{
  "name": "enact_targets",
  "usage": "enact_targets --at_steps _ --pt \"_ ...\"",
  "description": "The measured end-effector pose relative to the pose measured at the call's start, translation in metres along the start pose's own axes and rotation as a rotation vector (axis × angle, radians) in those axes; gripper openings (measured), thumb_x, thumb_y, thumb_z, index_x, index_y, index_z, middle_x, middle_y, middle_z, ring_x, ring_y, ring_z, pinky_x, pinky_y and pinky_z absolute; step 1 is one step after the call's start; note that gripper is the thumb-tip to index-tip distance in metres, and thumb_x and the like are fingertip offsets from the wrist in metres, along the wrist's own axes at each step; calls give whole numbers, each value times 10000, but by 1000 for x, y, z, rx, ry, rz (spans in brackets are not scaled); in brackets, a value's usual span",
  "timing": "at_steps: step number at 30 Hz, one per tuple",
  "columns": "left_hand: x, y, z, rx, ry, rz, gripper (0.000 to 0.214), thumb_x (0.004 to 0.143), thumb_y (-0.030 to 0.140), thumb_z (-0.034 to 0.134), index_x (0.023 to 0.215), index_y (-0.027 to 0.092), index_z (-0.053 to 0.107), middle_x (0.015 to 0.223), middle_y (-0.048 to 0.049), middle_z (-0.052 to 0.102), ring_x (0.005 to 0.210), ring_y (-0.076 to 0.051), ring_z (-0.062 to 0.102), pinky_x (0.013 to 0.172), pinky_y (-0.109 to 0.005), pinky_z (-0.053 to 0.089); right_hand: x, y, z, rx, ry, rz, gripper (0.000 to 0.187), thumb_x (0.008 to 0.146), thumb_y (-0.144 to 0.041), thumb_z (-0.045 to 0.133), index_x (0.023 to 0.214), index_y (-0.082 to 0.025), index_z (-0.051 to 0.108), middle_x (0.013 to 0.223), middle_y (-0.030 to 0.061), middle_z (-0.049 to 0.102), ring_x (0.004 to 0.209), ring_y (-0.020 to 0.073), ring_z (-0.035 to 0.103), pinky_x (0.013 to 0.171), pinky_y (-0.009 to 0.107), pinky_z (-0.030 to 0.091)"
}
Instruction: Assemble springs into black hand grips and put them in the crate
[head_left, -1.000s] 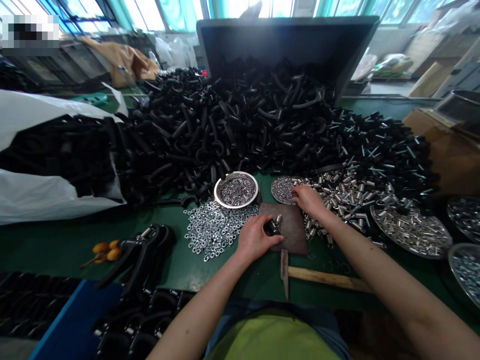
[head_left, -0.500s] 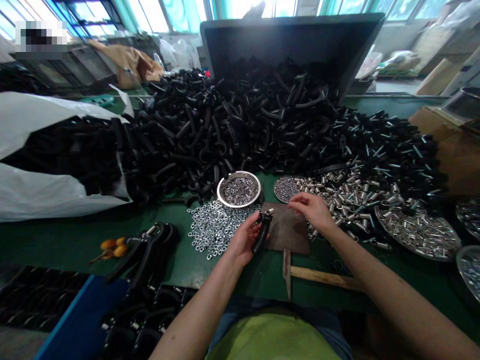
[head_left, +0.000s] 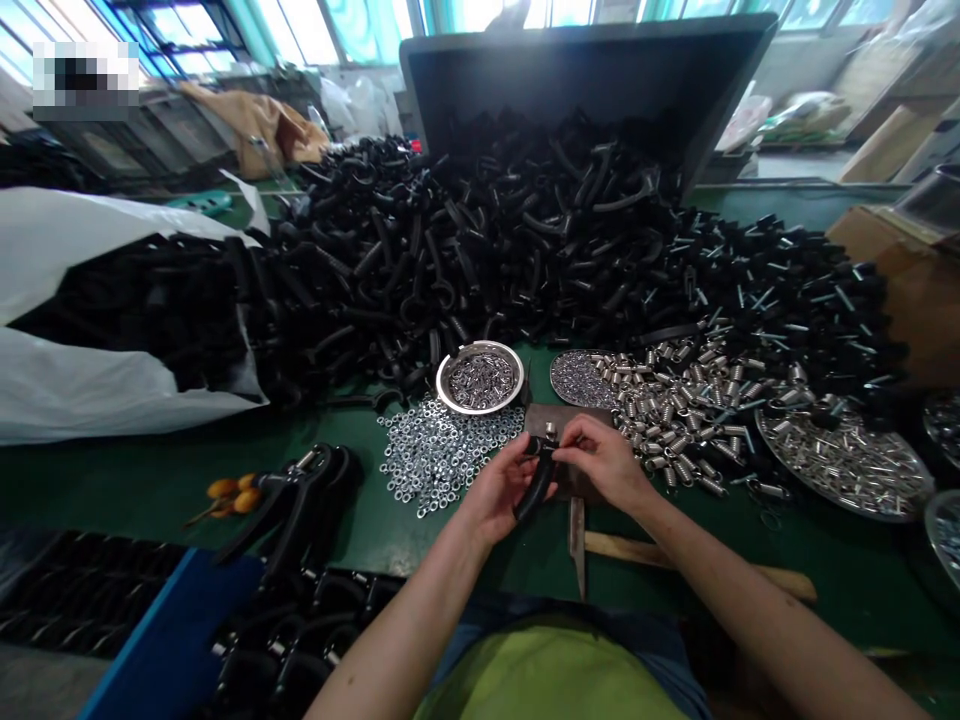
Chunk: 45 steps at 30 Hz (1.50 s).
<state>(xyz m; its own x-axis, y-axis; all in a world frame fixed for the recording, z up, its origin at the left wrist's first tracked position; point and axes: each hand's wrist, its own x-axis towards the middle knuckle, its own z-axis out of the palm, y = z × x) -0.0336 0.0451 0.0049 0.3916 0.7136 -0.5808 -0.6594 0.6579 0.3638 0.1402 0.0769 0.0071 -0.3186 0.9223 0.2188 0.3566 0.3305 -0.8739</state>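
Left hand (head_left: 495, 492) and right hand (head_left: 606, 462) meet in front of the body, over a dark flat plate (head_left: 576, 484) on the green counter (head_left: 375, 525). Curled around a bent black handle (head_left: 534, 492), the left hand has its thumb near the top end, where a small silver spring (head_left: 551, 430) pokes up. With its fingertips close together, the right hand reaches that same top end, but you cannot tell if it is pinching a tiny bit. Both arms come in from the bottom corners, and the right one crosses over the wooden stick of a hammer (head_left: 626, 549). Closest of all is a green shirt (head_left: 559, 675). Low on the left, black parts lie by a blue board (head_left: 169, 625), with small orange fruits (head_left: 234, 497) a little farther on. Past the left hand is a pile of shiny nuts (head_left: 424, 455), then a round silver bowl (head_left: 480, 409) of metal bits. Loose springs (head_left: 667, 405) lie right of the plate. Behind them rises a huge heap of black parts (head_left: 480, 260), spilling from a big gray bin (head_left: 525, 80). Bright windows (head_left: 364, 30) are at the back. At the top left, one patch (head_left: 85, 80) is blurred into squares.
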Motion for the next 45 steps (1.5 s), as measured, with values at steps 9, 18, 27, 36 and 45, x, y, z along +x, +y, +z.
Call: enact_targets --at_steps 9,18,27,36,45 --pt "12 5 0 67 -84 -47 280 839 349 553 874 82 631 731 -82 679 617 -156 647 599 -284 555 11 -6 -24 -113 -192 -174 70 779 -200 649 726 -197 603 758 9 603 717 148 563 651 276 430" --pt "9 -3 0 -104 -181 -80 365 862 398 502 897 55 622 740 -107 685 631 -167 655 622 -288 546 -4 -6 -12 -29 -10 -120 69 768 -150 647 736 -210 636 811 12 604 789 163 576 703 294 439" --pt "6 -9 1 -171 -191 -60 376 854 414 513 930 60 615 746 -113 684 635 -179 656 628 -303 540 -11 -9 -9 128 -2 7 66 800 -178 607 762 -215 647 901 19 561 876 162 560 791 297 418" --pt "6 -13 2 -161 -200 -66 371 851 421 515 923 71 614 773 -113 682 653 -170 651 645 -299 537 -15 0 -6 329 -46 146 72 795 -258 606 754 -205 632 920 31 510 772 147 532 628 265 448" --pt "6 -14 6 -148 -200 -77 426 863 454 479 928 57 618 795 -131 685 677 -180 658 645 -295 546 -18 6 -1 430 27 222 92 766 -284 629 733 -198 627 924 26 502 677 114 487 581 251 430"
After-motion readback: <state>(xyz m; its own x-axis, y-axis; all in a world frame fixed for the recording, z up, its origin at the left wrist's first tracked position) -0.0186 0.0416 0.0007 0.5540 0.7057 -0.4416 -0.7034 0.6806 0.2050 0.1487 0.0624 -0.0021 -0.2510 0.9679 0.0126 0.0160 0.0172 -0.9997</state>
